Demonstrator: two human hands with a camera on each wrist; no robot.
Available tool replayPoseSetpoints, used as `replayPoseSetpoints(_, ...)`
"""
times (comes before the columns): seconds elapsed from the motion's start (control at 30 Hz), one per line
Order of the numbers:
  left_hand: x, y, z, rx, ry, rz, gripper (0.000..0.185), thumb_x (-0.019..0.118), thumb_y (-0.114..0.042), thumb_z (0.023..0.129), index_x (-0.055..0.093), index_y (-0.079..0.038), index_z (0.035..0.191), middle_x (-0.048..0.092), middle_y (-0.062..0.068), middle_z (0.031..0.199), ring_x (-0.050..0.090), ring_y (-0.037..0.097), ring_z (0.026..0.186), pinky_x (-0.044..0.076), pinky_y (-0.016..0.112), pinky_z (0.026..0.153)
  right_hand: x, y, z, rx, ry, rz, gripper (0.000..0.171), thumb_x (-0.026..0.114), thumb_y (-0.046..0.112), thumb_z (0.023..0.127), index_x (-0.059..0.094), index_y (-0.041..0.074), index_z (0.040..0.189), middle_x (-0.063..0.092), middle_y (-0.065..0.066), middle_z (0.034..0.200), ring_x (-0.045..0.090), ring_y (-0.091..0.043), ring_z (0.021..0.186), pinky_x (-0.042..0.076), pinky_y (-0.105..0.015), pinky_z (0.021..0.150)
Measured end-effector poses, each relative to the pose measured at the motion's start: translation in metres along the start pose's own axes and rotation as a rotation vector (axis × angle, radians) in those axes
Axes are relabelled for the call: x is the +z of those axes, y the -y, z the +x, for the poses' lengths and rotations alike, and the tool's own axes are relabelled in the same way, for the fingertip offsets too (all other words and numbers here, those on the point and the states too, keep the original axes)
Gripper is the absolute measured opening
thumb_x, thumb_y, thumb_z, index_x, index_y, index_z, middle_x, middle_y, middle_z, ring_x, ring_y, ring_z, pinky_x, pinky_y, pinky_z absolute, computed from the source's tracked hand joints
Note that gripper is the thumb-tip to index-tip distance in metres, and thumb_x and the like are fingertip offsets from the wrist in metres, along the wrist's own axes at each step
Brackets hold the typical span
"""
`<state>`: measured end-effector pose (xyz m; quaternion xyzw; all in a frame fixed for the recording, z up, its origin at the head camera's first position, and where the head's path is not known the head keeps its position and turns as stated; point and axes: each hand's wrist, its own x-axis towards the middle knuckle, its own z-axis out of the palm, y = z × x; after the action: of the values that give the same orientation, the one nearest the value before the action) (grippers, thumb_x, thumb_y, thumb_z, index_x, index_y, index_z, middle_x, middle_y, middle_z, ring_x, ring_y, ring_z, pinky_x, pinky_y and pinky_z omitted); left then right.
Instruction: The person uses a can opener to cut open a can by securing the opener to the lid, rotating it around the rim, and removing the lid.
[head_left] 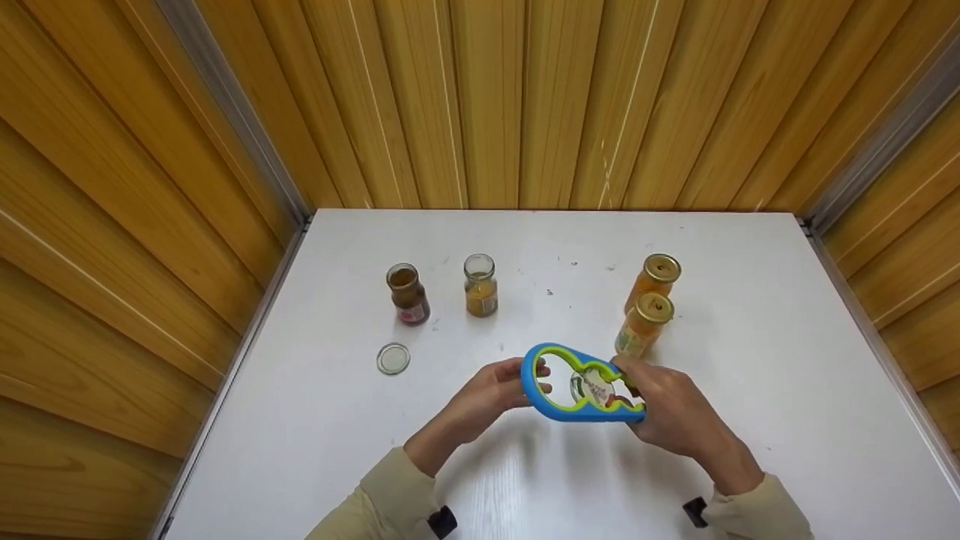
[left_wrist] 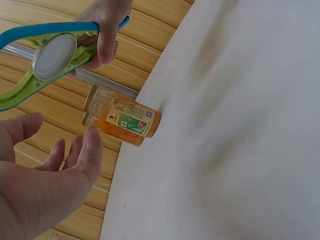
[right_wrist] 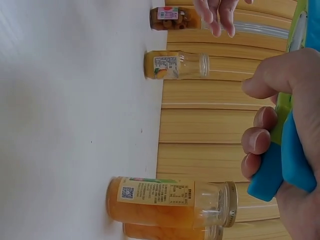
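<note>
My right hand (head_left: 675, 409) grips the handles of a blue and green jar opener (head_left: 530, 382), held above the table. A round metal lid (left_wrist: 54, 57) sits within the opener's jaws, its pale underside facing the left wrist camera. My left hand (head_left: 487, 397) is by the opener's looped end, its fingers loosely bent with nothing in them. In the left wrist view a gap separates that hand (left_wrist: 50, 185) from the opener. Just beyond my right hand stand two lidded jars of orange contents, the nearer jar (head_left: 637, 330) partly covering the farther jar (head_left: 651, 289).
Toward the back left stand two lidless jars: a dark-filled jar (head_left: 409, 300) and a yellow-filled jar (head_left: 481, 294). A loose lid (head_left: 393, 358) lies flat on the white table (head_left: 315, 420) in front of them. Wood-patterned panels (head_left: 487, 105) enclose the table's back and sides.
</note>
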<state>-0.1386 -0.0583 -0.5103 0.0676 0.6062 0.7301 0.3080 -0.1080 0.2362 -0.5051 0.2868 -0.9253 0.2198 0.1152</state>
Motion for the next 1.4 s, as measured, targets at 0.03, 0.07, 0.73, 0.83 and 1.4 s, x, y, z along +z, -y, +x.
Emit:
replayPoseSetpoints(0.03,0.001,0.001,0.000,-0.003,0.017,-0.023,0.042,0.064,-0.015,0.102,0.059,-0.002,0.141,0.063,0.012,0.138,0.065,0.030,0.123,0.051,0.040,0.104,0.001,0.001,0.000,0.002,0.009,0.003,0.076,0.097,0.006,0.063,0.058,0.008,0.128,0.070,-0.001,0.103,0.062,-0.010,0.080,0.058,-0.031,0.070)
replayPoseSetpoints(0.07,0.002,0.002,0.000,-0.009,0.039,-0.051,0.042,0.063,-0.015,0.103,0.058,-0.001,0.142,0.063,0.013,0.139,0.064,0.031,0.123,0.051,0.041,0.105,0.003,0.002,0.001,0.004,0.019,0.010,0.075,0.096,0.007,0.064,0.058,0.008,0.129,0.070,-0.001,0.103,0.062,-0.010,0.080,0.058,-0.031,0.071)
replayPoseSetpoints(0.73,0.007,0.023,-0.005,-0.069,0.280,-0.348,0.062,0.068,-0.029,0.098,0.047,0.001,0.148,0.060,0.016,0.140,0.064,0.024,0.118,0.050,0.039,0.105,0.021,0.013,0.000,0.043,0.158,0.061,0.072,0.091,0.017,0.075,0.055,0.007,0.137,0.070,-0.001,0.110,0.059,-0.006,0.085,0.056,-0.036,0.079)
replayPoseSetpoints(0.83,0.009,0.026,-0.004,-0.067,0.297,-0.341,0.063,0.070,-0.034,0.096,0.049,-0.001,0.146,0.063,0.013,0.134,0.065,0.022,0.115,0.051,0.038,0.103,0.023,0.013,0.001,0.030,0.156,0.085,0.070,0.091,0.017,0.076,0.056,0.009,0.136,0.069,0.002,0.111,0.060,-0.007,0.085,0.056,-0.036,0.079)
replayPoseSetpoints(1.4,0.016,0.035,-0.002,-0.061,0.339,-0.320,0.054,0.062,-0.039,0.098,0.057,-0.003,0.138,0.067,0.008,0.123,0.064,0.019,0.110,0.050,0.034,0.102,0.031,0.015,-0.002,-0.003,0.164,0.118,0.070,0.091,0.018,0.077,0.055,0.012,0.137,0.068,0.005,0.114,0.059,-0.005,0.089,0.056,-0.037,0.079)
